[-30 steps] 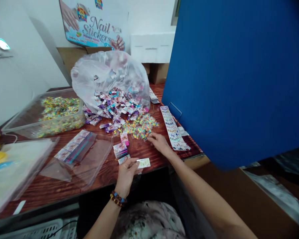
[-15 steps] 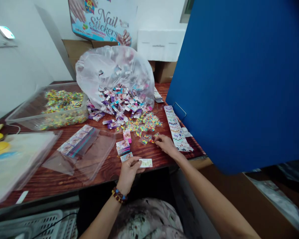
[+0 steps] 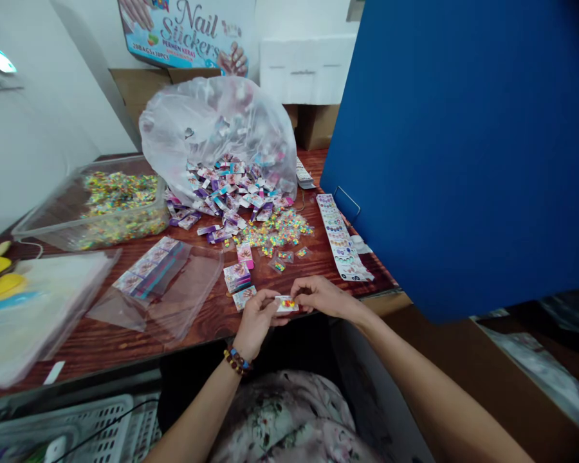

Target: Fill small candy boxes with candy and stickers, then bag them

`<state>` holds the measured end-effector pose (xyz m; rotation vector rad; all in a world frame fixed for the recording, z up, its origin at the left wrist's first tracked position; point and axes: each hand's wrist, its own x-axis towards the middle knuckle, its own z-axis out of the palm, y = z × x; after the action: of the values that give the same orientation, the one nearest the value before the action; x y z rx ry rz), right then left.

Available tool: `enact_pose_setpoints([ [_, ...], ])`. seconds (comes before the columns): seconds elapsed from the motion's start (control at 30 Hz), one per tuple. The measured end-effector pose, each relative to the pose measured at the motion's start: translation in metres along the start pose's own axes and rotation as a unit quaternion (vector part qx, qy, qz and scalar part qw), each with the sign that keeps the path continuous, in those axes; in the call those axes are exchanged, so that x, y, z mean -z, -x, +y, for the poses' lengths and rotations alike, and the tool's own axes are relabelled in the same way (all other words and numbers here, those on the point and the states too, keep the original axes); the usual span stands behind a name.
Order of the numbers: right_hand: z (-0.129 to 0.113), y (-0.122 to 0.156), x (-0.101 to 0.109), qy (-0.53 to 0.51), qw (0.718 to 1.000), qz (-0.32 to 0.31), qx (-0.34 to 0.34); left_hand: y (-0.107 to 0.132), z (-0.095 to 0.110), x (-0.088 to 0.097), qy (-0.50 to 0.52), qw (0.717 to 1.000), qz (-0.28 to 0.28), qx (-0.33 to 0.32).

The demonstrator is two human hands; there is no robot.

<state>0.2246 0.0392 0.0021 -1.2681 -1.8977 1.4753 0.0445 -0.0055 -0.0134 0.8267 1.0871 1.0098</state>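
Observation:
My left hand pinches a small white sticker card just over the table's front edge. On the card lies a little clear packet of red and yellow candies, with the closed fingertips of my right hand gripping its right end. Just left of my left hand is a small printed box. Behind it stand a stack of similar boxes and a pink-sided box. Several loose candy packets lie beyond my hands, in front of a larger candy packet pile.
A large clear bag spills small boxes onto the table. To the left are a plastic tub of candy packets and clear pouches. Sticker strips lie at right beside a big blue panel.
My right hand has come back from the loose packets to my left hand, bringing a candy packet onto the card. The view has shifted slightly.

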Motion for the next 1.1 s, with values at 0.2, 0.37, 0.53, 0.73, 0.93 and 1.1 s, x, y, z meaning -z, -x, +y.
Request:
enact_pose_setpoints([
  [0.2, -0.003, 0.0, -0.009, 0.078, 0.996, 0.029, 0.018, 0.002, -0.002, 0.0, 0.006, 1.0, -0.003, -0.001],
  [0.37, -0.005, -0.001, -0.015, 0.131, 0.99, 0.045, 0.022, -0.001, -0.006, 0.0, -0.005, 1.0, -0.008, -0.004],
  [0.53, -0.001, 0.001, -0.015, 0.027, 0.997, 0.067, -0.006, -0.002, -0.007, 0.0, 0.013, 0.999, 0.029, -0.003],
  [0.73, 0.005, 0.006, -0.019, -0.148, 0.982, 0.09, -0.078, -0.001, -0.003, 0.0, -0.018, 0.998, 0.041, -0.054],
  [0.93, 0.014, 0.005, -0.036, -0.211, 0.968, 0.121, -0.059, 0.0, -0.012, -0.004, -0.049, 0.995, 0.026, -0.081],
  [1.1, 0.01, 0.006, -0.03, -0.227, 0.964, 0.129, -0.054, 0.006, -0.001, 0.004, -0.183, 0.976, 0.033, -0.117],
])
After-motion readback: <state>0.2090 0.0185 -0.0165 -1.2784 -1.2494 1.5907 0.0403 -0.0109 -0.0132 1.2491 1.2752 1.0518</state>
